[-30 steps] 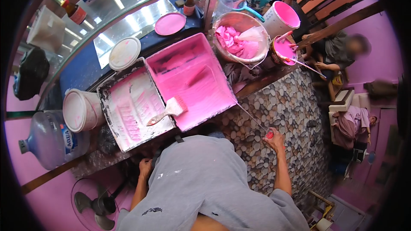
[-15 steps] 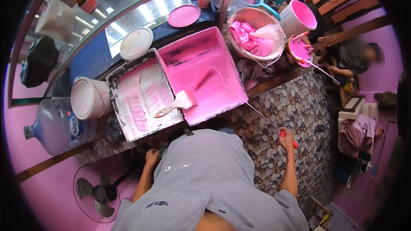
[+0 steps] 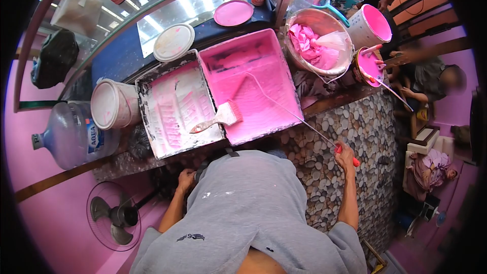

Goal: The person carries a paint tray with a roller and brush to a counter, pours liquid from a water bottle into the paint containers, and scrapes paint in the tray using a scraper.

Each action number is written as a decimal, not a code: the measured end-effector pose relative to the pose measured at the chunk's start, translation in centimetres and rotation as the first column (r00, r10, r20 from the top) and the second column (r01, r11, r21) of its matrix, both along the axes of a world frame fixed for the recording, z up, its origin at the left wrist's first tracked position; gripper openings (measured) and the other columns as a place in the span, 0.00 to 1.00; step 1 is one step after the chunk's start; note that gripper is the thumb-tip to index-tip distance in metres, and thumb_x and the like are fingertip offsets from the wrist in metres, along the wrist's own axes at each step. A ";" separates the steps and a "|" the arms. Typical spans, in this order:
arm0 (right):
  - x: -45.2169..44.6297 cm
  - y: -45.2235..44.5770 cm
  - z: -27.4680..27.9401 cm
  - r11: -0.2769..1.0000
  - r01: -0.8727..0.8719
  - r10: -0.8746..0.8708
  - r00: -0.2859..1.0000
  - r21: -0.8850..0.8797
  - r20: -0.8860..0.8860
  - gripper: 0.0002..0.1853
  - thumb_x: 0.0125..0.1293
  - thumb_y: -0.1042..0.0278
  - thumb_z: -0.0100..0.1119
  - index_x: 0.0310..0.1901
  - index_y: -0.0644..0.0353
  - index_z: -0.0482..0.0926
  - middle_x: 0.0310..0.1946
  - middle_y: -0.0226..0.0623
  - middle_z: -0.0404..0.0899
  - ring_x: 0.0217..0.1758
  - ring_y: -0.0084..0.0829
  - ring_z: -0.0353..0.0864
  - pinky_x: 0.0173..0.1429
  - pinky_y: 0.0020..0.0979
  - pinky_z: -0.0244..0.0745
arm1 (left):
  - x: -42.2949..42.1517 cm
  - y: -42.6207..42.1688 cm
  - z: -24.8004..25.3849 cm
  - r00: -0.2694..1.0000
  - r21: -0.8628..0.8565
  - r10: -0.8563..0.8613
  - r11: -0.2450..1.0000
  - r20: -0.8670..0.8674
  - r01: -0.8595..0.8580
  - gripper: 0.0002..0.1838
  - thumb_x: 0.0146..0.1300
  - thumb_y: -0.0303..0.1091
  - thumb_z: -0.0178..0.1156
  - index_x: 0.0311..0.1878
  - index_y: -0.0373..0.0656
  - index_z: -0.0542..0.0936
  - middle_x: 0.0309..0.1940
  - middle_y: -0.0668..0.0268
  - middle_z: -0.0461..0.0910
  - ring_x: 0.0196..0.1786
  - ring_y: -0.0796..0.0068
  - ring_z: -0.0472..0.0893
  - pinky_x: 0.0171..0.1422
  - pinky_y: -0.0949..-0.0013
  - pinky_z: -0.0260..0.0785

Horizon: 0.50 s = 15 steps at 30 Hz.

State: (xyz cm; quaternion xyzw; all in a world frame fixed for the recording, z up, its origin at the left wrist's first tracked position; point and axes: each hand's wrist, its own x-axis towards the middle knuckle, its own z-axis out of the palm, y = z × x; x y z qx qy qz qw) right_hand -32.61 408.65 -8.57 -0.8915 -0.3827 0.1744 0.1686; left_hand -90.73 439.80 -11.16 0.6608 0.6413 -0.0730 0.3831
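My right hand (image 3: 346,157) is closed around the red handle of a paint roller (image 3: 318,133). Its thin wire frame runs up into a pink paint tray (image 3: 288,86), where the pink roller head lies in the paint. At my left hip, my left hand (image 3: 186,178) has its fingers curled beside something dark at my waist; what they hold, if anything, is hidden. A wide paintbrush (image 3: 223,114) with pink-stained bristles rests across the adjoining rims of the pink tray and a white-smeared tray (image 3: 175,144).
Right of the trays stand a bucket (image 3: 345,63) with pink plastic inside, a small paint can (image 3: 369,71) and more pink-filled buckets. A lidded white bucket (image 3: 109,104), a water jug (image 3: 71,134) and a fan (image 3: 119,217) are at left. Two people sit at right; another stands at the back.
The view has shifted, so the trays and buckets sit slightly further right. My right hand still grips the roller, whose head stays in the pink tray. My left hand remains at my hip.
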 end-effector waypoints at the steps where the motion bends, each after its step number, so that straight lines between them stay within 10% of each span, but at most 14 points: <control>1: 0.2 0.3 0.2 0.999 -0.026 0.025 0.999 -0.028 -0.028 0.21 0.44 0.70 0.54 0.45 0.56 0.74 0.28 0.43 0.78 0.35 0.45 0.77 0.43 0.40 0.71 | 0.1 0.0 0.1 1.000 -0.010 0.000 1.000 0.010 0.000 0.19 0.53 0.41 0.62 0.40 0.34 0.79 0.29 0.55 0.81 0.31 0.67 0.81 0.37 0.67 0.72; 8: -0.6 2.9 3.8 0.987 -0.030 0.018 0.997 -0.160 -0.080 0.31 0.44 0.61 0.62 0.54 0.54 0.70 0.32 0.43 0.78 0.37 0.43 0.78 0.45 0.39 0.71 | -0.1 -0.6 -0.4 0.998 0.019 0.047 0.999 0.044 -0.048 0.17 0.53 0.40 0.62 0.39 0.35 0.79 0.28 0.56 0.81 0.30 0.67 0.81 0.36 0.68 0.72; 11: -0.3 2.3 3.0 0.999 0.025 -0.030 0.990 0.036 0.140 0.41 0.45 0.40 0.65 0.59 0.56 0.67 0.39 0.45 0.78 0.43 0.43 0.77 0.49 0.41 0.69 | 0.2 -0.9 -0.9 0.997 0.086 -0.033 0.996 0.070 0.027 0.15 0.53 0.39 0.61 0.36 0.36 0.80 0.28 0.55 0.81 0.31 0.65 0.80 0.37 0.66 0.71; 15: 1.6 3.3 5.6 0.922 0.282 -0.322 0.938 0.264 0.124 0.28 0.56 0.47 0.59 0.52 0.58 0.71 0.37 0.42 0.77 0.40 0.42 0.76 0.46 0.42 0.67 | -1.7 -0.8 -3.3 0.948 0.151 -0.315 0.940 0.042 0.306 0.17 0.59 0.40 0.51 0.30 0.33 0.78 0.29 0.48 0.78 0.35 0.52 0.79 0.39 0.56 0.68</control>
